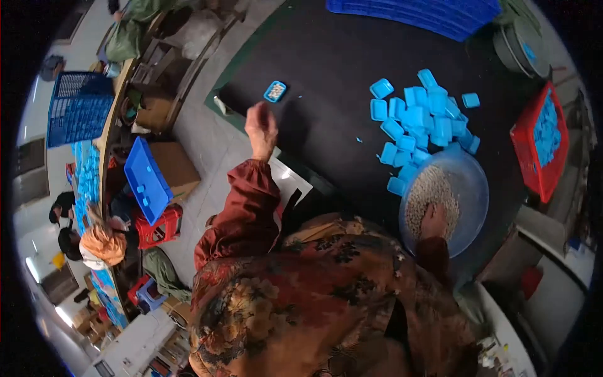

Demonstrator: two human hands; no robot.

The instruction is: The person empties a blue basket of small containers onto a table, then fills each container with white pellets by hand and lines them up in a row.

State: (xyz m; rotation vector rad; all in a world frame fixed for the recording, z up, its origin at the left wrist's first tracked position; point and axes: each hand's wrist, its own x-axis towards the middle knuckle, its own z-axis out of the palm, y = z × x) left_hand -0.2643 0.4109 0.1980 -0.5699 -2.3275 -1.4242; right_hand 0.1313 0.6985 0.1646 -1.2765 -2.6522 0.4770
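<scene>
My left hand (260, 131) is over the near-left edge of the dark table, its fingers curled and blurred; whether it holds anything cannot be made out. Just beyond it lies a small blue tray (275, 92) filled with pale pieces. My right hand (434, 221) reaches into a translucent bowl (472, 201), its fingertips sunk in a heap of small pale pieces (431, 188). Against the bowl's far side is a loose pile of small blue trays (417, 118), some tipped or overlapping.
A red crate (522, 135) of blue pieces is at the right, below grey tubs (512, 53). Blue crates (414, 14) line the far edge. To the left are a blue bin (146, 179), a red stool (164, 227) and people at another bench.
</scene>
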